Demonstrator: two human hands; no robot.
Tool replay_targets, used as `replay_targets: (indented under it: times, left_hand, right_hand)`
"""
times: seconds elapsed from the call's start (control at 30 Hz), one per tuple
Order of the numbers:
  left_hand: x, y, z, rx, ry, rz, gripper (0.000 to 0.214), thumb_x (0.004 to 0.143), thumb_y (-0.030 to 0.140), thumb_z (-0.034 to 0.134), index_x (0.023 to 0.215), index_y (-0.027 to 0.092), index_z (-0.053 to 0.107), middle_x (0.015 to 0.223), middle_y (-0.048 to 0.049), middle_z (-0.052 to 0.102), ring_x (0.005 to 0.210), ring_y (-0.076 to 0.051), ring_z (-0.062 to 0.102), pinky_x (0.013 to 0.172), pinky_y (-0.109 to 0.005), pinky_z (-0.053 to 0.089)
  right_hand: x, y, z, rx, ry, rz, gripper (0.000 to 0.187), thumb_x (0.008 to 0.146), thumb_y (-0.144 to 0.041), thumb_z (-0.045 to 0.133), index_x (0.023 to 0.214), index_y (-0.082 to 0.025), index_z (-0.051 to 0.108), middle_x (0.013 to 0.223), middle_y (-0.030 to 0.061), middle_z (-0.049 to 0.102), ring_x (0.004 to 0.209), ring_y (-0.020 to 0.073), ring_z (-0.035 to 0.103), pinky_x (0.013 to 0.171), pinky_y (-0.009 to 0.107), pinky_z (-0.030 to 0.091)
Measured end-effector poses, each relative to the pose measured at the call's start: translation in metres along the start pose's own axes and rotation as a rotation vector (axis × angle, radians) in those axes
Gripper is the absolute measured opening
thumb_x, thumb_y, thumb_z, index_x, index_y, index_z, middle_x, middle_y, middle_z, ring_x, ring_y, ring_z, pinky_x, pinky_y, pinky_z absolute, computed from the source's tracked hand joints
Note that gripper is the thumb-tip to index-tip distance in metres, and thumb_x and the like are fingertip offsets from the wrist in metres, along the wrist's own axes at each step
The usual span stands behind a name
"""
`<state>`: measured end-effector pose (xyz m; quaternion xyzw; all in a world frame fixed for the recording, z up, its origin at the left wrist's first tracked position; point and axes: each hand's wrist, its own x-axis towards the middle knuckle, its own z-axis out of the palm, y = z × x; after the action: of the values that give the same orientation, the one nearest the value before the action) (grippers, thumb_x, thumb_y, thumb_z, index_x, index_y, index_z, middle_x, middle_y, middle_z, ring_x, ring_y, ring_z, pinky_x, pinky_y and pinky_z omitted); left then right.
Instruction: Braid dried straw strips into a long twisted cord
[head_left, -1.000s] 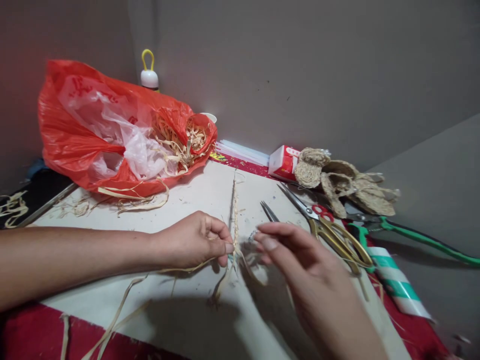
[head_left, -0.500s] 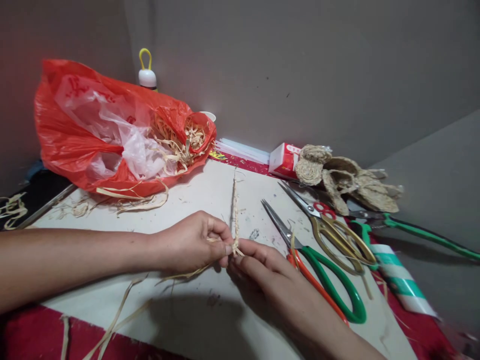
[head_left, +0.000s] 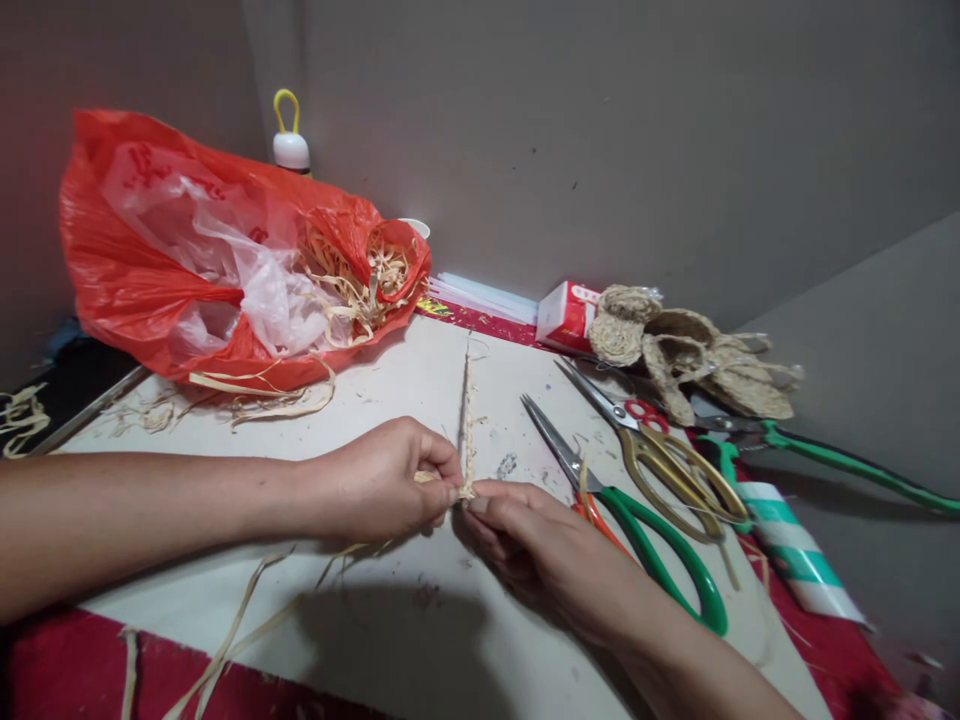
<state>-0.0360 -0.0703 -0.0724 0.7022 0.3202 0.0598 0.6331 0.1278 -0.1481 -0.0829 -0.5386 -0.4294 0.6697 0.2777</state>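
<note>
A thin braid of pale straw-like strips [head_left: 469, 430] runs away from me over the white board [head_left: 382, 640]. Its near end is pinched between the fingertips of my left hand [head_left: 397, 478] and my right hand [head_left: 536, 545], which meet there. Both hands are closed on it. A loose strip [head_left: 349, 552] trails out under my left hand toward the front left. Beside my right hand lie scissors with green and orange handles [head_left: 664, 560]; my forearm hides part of the orange handle.
A red plastic bag [head_left: 150, 270] of straw strips sits back left. Gold-handled scissors [head_left: 660, 470], green-handled cutters [head_left: 832, 460], a white-and-green roll [head_left: 802, 550], woven straw pieces [head_left: 682, 350] and a red-and-white box [head_left: 568, 315] stand right. Strips [head_left: 232, 645] hang over the front edge.
My right hand's fingers have drawn in closer against the braid's near end, and its wrist has shifted slightly to the right. My left hand stays at the same spot.
</note>
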Motion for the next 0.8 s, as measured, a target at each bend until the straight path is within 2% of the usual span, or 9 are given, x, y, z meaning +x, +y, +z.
replay_targets:
  times: [0.1,0.23,0.43,0.5,0.57,0.7,0.8]
  left_hand:
    - [-0.001,-0.002,0.002,0.102,0.057,0.094,0.015,0.075,0.020,0.047,0.065,0.014,0.056,0.056,0.0035,0.048,0.050,-0.006,0.039,0.047,-0.017,0.030]
    - [-0.003,-0.003,0.002,0.282,0.105,0.209,0.018,0.075,0.015,0.043,0.064,0.014,0.057,0.054,0.0049,0.044,0.052,-0.006,0.036,0.051,-0.017,0.029]
    - [0.000,-0.001,-0.004,0.493,0.089,0.327,0.020,0.073,0.012,0.045,0.059,0.015,0.059,0.057,0.0017,0.052,0.058,-0.008,0.045,0.057,-0.019,0.032]
    - [0.001,0.005,-0.006,0.501,0.056,0.291,0.021,0.071,0.012,0.045,0.061,0.016,0.063,0.059,0.0007,0.056,0.059,-0.009,0.048,0.058,-0.020,0.033]
    - [0.002,0.012,-0.007,0.468,0.011,0.182,0.020,0.070,0.014,0.046,0.061,0.016,0.065,0.056,0.0008,0.057,0.054,-0.009,0.047,0.054,-0.020,0.032]
    - [-0.003,0.024,-0.003,0.380,0.029,-0.018,0.015,0.067,0.018,0.050,0.058,0.015,0.062,0.047,0.0028,0.049,0.045,-0.008,0.039,0.044,-0.020,0.026]
    - [-0.008,0.025,0.004,0.282,0.043,-0.122,0.012,0.069,0.018,0.048,0.062,0.016,0.058,0.047,0.0034,0.048,0.043,-0.008,0.043,0.043,-0.019,0.027]
  right_hand:
    - [0.001,0.002,0.002,0.105,-0.039,0.010,0.033,0.087,-0.031,0.039,0.057,-0.019,0.034,0.049,-0.0069,0.027,0.043,0.0068,0.019,0.041,0.021,0.015]
    - [0.002,0.002,0.009,0.192,0.002,0.030,0.035,0.086,-0.036,0.043,0.056,-0.019,0.034,0.047,-0.0081,0.027,0.039,0.0058,0.016,0.038,0.023,0.011]
    - [0.002,0.005,0.014,0.177,0.091,0.023,0.032,0.085,-0.032,0.043,0.055,-0.018,0.042,0.044,-0.0077,0.030,0.039,0.0054,0.018,0.039,0.022,0.010]
    - [0.002,0.006,0.015,0.177,0.118,0.029,0.030,0.084,-0.031,0.043,0.059,-0.017,0.048,0.043,-0.0083,0.028,0.039,0.0054,0.017,0.038,0.022,0.009]
    - [0.002,0.008,0.016,0.213,0.132,0.028,0.028,0.083,-0.031,0.046,0.060,-0.017,0.050,0.041,-0.0093,0.026,0.038,0.0053,0.015,0.038,0.022,0.008]
    - [0.002,0.009,0.021,0.328,0.152,0.005,0.038,0.082,-0.035,0.050,0.051,-0.019,0.035,0.040,-0.0096,0.024,0.037,0.0041,0.014,0.037,0.021,0.008]
    - [0.002,0.009,0.025,0.414,0.158,0.020,0.041,0.081,-0.037,0.053,0.051,-0.019,0.030,0.041,-0.0103,0.023,0.036,0.0031,0.013,0.036,0.020,0.008]
